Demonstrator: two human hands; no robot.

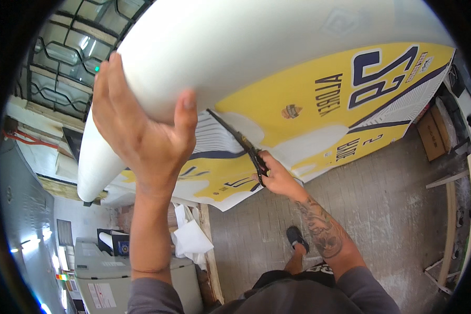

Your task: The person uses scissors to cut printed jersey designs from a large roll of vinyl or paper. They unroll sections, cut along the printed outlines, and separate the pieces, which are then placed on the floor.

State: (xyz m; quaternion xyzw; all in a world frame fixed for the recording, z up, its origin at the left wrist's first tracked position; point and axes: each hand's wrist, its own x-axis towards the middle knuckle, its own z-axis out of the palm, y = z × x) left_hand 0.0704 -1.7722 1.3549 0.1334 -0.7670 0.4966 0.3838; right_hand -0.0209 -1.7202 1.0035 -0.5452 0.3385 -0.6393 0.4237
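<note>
My left hand (138,123) lies against a large white roll (256,42), fingers stretched along its side and thumb apart. A printed sheet (277,86), yellow with white patches and dark blue stripes and lettering, hangs down from the roll. In my right hand (277,178) is a pair of black scissors (243,141), its handles inside my closed fingers. The blades point up and left across the sheet, their tip close under the roll near my left thumb. Right of the blades, the sheet bulges in a pale fold. Whether the blades are apart is hard to make out.
A window with a dark metal grille (63,63) is at the upper left. White bags (192,235) hang beside a wooden post, near a grey cabinet (110,277). At right stand a cardboard box (432,136) and a wooden frame (450,220). My shoe (296,238) is on the tiled floor (246,246).
</note>
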